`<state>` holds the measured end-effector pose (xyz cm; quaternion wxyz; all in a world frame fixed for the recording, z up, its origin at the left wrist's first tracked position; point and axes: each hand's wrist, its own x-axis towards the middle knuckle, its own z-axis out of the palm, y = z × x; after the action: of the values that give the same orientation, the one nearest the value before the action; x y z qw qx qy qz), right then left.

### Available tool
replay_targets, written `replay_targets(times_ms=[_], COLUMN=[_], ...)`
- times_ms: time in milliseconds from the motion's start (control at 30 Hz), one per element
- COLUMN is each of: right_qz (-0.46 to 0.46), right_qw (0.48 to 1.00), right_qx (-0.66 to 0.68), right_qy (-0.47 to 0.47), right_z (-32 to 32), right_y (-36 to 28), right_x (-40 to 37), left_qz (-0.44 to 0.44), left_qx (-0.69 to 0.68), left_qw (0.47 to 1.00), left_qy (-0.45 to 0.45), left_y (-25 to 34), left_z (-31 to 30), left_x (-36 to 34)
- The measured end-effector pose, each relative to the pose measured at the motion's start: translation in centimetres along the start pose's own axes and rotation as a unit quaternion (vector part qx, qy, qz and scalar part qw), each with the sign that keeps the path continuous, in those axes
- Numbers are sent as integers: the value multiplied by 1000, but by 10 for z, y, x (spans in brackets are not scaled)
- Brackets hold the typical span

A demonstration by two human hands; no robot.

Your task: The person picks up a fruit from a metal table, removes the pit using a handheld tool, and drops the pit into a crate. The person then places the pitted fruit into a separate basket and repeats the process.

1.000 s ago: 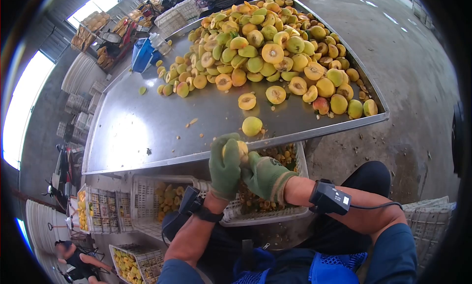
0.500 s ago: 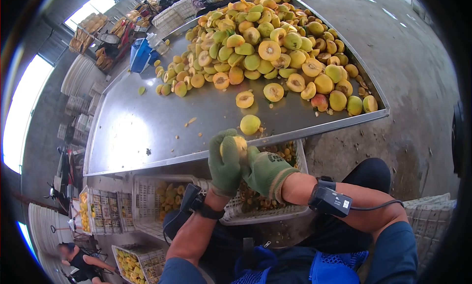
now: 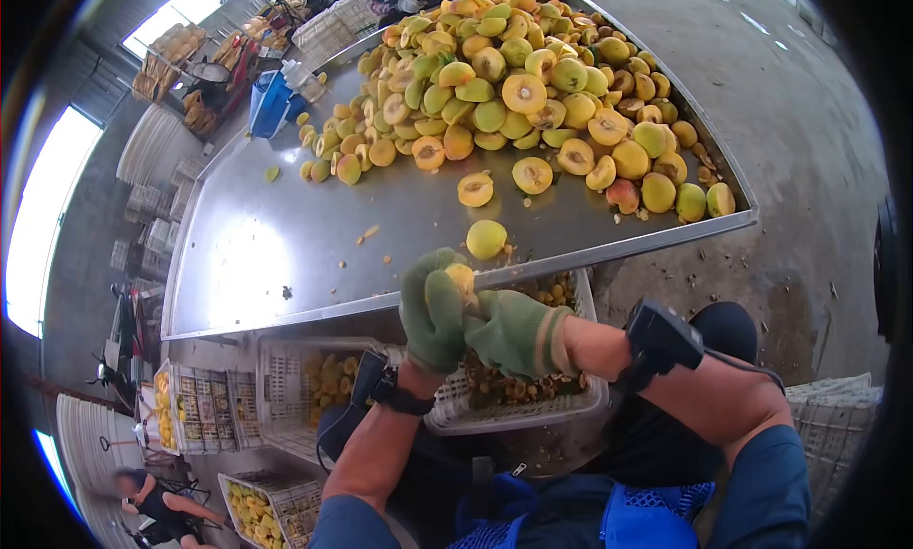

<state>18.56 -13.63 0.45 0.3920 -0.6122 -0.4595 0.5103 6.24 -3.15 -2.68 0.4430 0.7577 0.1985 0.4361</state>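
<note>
My left hand [image 3: 433, 311], in a green glove, is closed around a yellow peach [image 3: 461, 277] just off the front edge of the metal table. My right hand [image 3: 516, 333], gloved the same way, is closed against the near side of that peach. Whether a tool is in the right fingers is hidden. One peach half [image 3: 486, 238] lies on the table just beyond the hands, near the edge. Below the hands stands a white crate [image 3: 518, 418] with peach pits and scraps in it.
A large pile of halved peaches [image 3: 514, 93] covers the back and right of the metal table [image 3: 333, 254]. A blue container [image 3: 271, 104] stands at its left edge. Crates with peaches [image 3: 198, 411] are at lower left, where another person [image 3: 162, 506] sits.
My right hand has rolled at the wrist against the peach, and the device on that forearm has turned upward. The left hand has stayed around the peach, nearly still.
</note>
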Motion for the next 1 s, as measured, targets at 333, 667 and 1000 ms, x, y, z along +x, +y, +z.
replay_targets(times_ms=[333, 667, 1000], right_qz=[163, 185, 189], right_qw=[946, 897, 951], right_qx=[179, 260, 152], right_qy=[-216, -307, -192], right_z=[-54, -58, -44], right_y=[-50, -38, -54], right_x=[-26, -13, -26], left_qz=[45, -80, -79], left_qx=[-5, -50, -6], left_qw=[990, 969, 966], left_qy=[-131, -226, -245], left_y=[10, 32, 34], left_z=[-17, -28, -30], left_x=[17, 41, 41])
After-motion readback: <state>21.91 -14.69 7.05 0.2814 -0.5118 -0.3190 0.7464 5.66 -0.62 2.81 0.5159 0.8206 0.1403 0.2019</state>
